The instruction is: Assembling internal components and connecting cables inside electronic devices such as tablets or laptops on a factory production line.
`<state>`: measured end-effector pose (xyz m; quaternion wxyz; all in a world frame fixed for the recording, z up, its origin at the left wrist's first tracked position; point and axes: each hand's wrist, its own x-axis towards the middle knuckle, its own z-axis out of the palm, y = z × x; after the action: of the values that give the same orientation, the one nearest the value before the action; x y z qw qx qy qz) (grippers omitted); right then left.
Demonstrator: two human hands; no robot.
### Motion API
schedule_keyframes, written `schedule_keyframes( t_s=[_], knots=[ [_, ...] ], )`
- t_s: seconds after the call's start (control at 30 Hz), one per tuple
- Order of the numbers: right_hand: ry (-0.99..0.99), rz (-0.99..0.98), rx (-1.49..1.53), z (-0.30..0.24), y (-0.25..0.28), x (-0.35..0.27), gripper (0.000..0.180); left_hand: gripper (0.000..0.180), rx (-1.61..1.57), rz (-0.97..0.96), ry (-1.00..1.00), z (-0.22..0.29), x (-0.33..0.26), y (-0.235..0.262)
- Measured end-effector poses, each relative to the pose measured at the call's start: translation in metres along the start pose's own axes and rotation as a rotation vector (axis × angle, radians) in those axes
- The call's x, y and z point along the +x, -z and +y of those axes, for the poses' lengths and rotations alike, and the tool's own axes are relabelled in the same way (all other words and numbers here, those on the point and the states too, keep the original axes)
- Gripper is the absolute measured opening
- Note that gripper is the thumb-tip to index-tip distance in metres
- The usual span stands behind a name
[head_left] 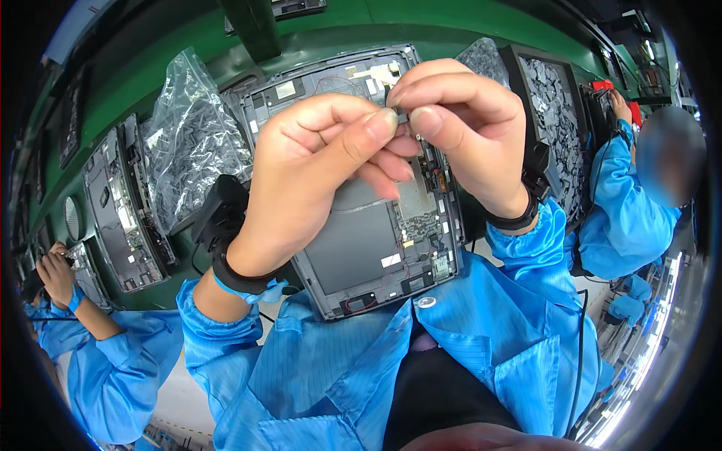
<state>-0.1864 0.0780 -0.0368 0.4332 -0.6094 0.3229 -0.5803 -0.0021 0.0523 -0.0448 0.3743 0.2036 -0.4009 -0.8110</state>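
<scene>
My left hand (312,161) and my right hand (470,124) meet above an opened tablet-like device (342,263). Thumb and forefinger of the left hand are pinched, their tips close to the right hand's fingertips. The right thumb and forefinger are also drawn together. A tiny dark piece seems to sit between the fingertips, too small and too covered to name. Beneath the hands, the device shows a large flat dark grey panel, circuit boards, thin red wires and white labels. Part of its upper middle is hidden behind my hands.
A clear plastic bag (197,139) of dark grey small parts lies left of the device. Further left stand more opened devices (124,214). A black tray (553,120) holds many grey pieces at right. Co-workers in blue sleeves (628,203) sit on both sides of the green bench (338,34).
</scene>
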Motion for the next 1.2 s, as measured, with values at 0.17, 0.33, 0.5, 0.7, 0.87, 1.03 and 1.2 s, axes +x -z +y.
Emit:
schedule_keyframes(
  t_s=[0.17,0.33,0.5,0.7,0.87,1.03,1.2],
  knots=[
    [-0.06,0.034,-0.058,-0.003,-0.005,-0.003,0.012,0.012,0.812,0.194,-0.546,-0.005,-0.003,-0.005],
    [-0.322,0.184,0.145,-0.011,-0.014,-0.01,0.012,0.015,1.443,0.191,-1.201,-0.012,-0.002,0.008],
    [-0.414,0.03,0.224,-0.011,-0.002,-0.005,0.014,0.023,1.342,0.172,-1.108,-0.009,-0.007,0.005],
    [0.026,-0.104,0.022,0.008,-0.002,-0.001,0.012,0.018,0.863,0.249,-0.97,-0.015,-0.013,-0.002],
    [0.088,0.01,-0.865,-0.014,0.041,0.035,0.012,0.014,1.054,0.55,-0.564,0.022,-0.041,0.049],
    [-0.132,-0.171,-0.99,-0.024,0.066,0.066,0.01,0.01,1.71,0.471,-0.2,-0.018,-0.051,0.101],
    [-0.029,-0.434,-0.958,-0.007,0.073,0.074,0.011,0.016,1.77,0.367,-0.333,-0.023,-0.043,0.102]
  ],
)
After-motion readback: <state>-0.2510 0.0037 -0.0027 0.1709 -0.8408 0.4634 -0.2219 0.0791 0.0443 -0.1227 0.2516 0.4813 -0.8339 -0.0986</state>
